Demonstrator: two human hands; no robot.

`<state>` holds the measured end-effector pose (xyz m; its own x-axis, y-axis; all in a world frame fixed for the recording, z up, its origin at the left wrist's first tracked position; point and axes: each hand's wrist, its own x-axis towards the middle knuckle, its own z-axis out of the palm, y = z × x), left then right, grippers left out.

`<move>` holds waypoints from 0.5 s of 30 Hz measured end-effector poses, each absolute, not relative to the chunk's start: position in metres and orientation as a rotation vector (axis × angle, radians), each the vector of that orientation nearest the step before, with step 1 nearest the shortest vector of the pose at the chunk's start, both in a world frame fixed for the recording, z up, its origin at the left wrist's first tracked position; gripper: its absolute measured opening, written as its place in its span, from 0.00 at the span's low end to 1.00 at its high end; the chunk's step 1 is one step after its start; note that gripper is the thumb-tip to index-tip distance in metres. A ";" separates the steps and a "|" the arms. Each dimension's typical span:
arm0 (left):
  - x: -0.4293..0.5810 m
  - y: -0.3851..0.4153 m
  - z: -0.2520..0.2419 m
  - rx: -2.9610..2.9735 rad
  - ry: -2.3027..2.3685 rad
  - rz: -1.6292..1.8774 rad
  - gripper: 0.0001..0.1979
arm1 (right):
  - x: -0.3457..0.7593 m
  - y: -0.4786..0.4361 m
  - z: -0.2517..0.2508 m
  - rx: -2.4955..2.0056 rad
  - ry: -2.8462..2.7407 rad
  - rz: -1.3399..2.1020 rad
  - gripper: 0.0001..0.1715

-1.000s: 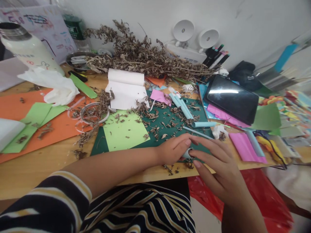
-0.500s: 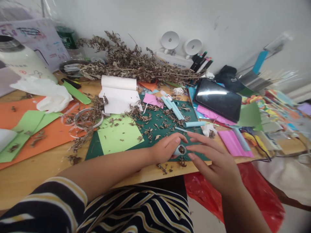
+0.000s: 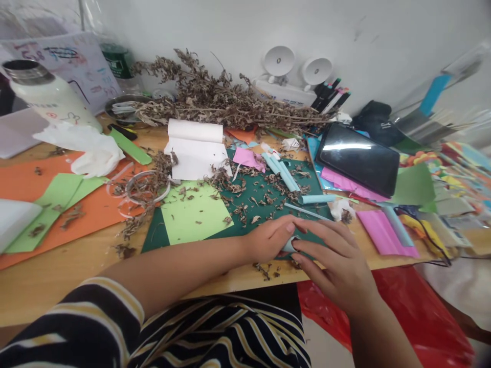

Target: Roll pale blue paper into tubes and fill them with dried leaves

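My left hand [image 3: 268,239] is closed around a short light-blue paper tube [image 3: 288,246] near the table's front edge. Fingertips of my right hand [image 3: 337,260] meet the tube's end, its fingers stretched out and somewhat apart. They largely cover the tube's mouth, so the filling is hidden now. Both hands are over the front of a dark green mat [image 3: 155,236] strewn with dried leaf bits. Behind them lie more blue paper tubes [image 3: 287,177], one lying crosswise [image 3: 317,198], and a thin pale-blue strip [image 3: 305,210]. A light green sheet [image 3: 195,217] lies left of my hands.
Dried leafy branches [image 3: 215,97] stretch along the wall. A white paper roll [image 3: 195,131], a black tablet [image 3: 356,161], pink paper [image 3: 383,232] and a crumpled tissue [image 3: 341,209] surround the mat. A white bottle [image 3: 57,94] stands at left; a red bag [image 3: 402,301] hangs below the table.
My right hand's fingertips have come in to the tube's open end, where dried leaves showed inside before. My left hand keeps its hold. The view has shifted slightly.
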<state>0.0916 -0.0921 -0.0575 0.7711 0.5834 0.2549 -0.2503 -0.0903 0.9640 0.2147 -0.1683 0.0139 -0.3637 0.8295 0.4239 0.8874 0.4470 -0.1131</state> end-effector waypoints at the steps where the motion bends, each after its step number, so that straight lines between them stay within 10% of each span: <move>1: 0.091 -0.092 -0.058 1.533 0.296 0.709 0.21 | 0.214 -0.168 0.017 -1.477 -2.324 -0.172 0.09; 15: 0.092 -0.093 -0.056 1.384 0.246 0.672 0.23 | 0.228 -0.175 0.007 -1.400 -1.944 0.052 0.16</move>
